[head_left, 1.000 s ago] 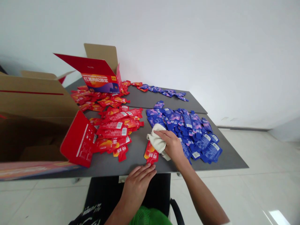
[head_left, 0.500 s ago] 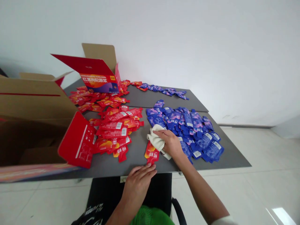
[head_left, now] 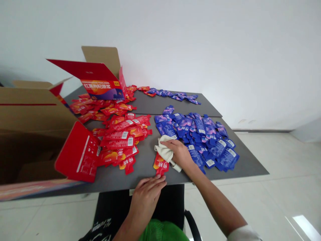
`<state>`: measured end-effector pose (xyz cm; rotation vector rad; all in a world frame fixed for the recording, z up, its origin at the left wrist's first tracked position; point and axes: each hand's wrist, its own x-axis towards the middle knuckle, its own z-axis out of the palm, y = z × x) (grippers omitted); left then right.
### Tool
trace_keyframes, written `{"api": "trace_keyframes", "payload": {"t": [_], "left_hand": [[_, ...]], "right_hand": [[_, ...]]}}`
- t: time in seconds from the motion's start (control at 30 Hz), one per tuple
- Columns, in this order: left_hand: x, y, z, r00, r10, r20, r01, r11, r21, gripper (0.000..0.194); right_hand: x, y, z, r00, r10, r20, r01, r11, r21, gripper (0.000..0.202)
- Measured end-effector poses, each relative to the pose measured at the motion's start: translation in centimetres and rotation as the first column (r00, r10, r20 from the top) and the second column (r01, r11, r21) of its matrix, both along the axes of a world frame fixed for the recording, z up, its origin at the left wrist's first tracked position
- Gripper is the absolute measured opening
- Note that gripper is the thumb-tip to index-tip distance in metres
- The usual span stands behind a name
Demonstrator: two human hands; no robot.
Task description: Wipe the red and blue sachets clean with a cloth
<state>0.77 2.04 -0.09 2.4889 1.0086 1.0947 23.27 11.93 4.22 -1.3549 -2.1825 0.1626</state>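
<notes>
One red pouch (head_left: 161, 165) lies on the grey table near its front edge, its spout end toward me. My left hand (head_left: 149, 190) presses fingertips on that spout end, holding it against the table. A cream cloth (head_left: 165, 149) is gripped in my right hand (head_left: 177, 152) and covers the upper part of the same pouch. To the left is a heap of red pouches (head_left: 117, 142), some face up and some showing barcodes. A heap of blue pouches (head_left: 200, 137) lies just right of the cloth.
A large open carton (head_left: 32, 117) fills the left side, its red flap (head_left: 77, 154) over the table. Behind it stands an open printed box (head_left: 104, 88) among more red pouches (head_left: 87, 108). A row of blue pouches (head_left: 175, 95) lies along the back of the table (head_left: 150, 105).
The view has shifted slightly, so the boxes and heaps sit a little further left. My right hand still has the cloth on the pouch, and my left hand still rests on the spout end.
</notes>
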Motion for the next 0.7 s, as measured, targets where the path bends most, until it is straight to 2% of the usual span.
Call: {"api": "trace_keyframes", "payload": {"t": [0.07, 0.13, 0.2, 0.27, 0.33, 0.4, 0.47, 0.57, 0.63, 0.7], "left_hand": [[0.1, 0.0, -0.1, 1.0, 0.006, 0.009, -0.006, 1.0, 0.005, 0.029], [0.2, -0.1, -0.1, 1.0, 0.011, 0.019, -0.011, 1.0, 0.008, 0.029], [0.3, -0.1, 0.0, 1.0, 0.018, 0.024, -0.019, 1.0, 0.002, 0.029], [0.3, -0.1, 0.2, 0.999, 0.04, 0.018, -0.039, 0.999, -0.018, 0.028], [0.2, 0.0, 0.2, 0.998, 0.055, 0.007, -0.054, 0.998, -0.039, 0.03], [0.2, 0.1, 0.2, 0.999, 0.042, 0.006, -0.041, 0.998, -0.039, 0.028], [0.2, 0.1, 0.1, 1.0, 0.016, 0.011, -0.016, 1.0, -0.024, 0.026], [0.2, 0.1, -0.1, 1.0, 0.01, 0.009, -0.01, 1.0, -0.006, 0.025], [0.1, 0.0, 0.0, 1.0, 0.008, 0.002, -0.008, 1.0, -0.006, 0.026], [0.0, 0.1, 0.5, 1.0, -0.009, -0.002, 0.009, 1.0, -0.026, 0.024]], "right_hand": [[0.2, 0.1, 0.9, 0.999, -0.034, 0.001, 0.034, 0.999, 0.022, 0.047], [-0.1, -1.4, 1.7, 0.999, -0.033, -0.029, 0.034, 0.998, 0.049, 0.048], [-0.9, -3.8, 2.2, 0.998, 0.029, -0.064, -0.026, 0.999, 0.047, 0.049], [-1.7, -5.9, 2.1, 0.991, 0.126, -0.051, -0.127, 0.991, -0.026, 0.049], [-2.3, -6.7, 1.5, 0.983, 0.179, -0.035, -0.182, 0.977, -0.114, 0.046], [-2.3, -5.8, 0.7, 0.988, 0.152, -0.034, -0.155, 0.978, -0.138, 0.044], [-1.9, -3.7, 0.1, 0.997, 0.068, -0.034, -0.071, 0.993, -0.091, 0.045], [-0.7, -1.0, 0.3, 0.999, -0.037, -0.037, 0.037, 0.999, -0.003, 0.046], [-0.1, -0.7, 0.9, 0.994, -0.079, -0.076, 0.082, 0.996, 0.045, 0.045], [0.4, -1.9, 1.4, 0.976, -0.117, -0.183, 0.137, 0.985, 0.101, 0.043]]}}
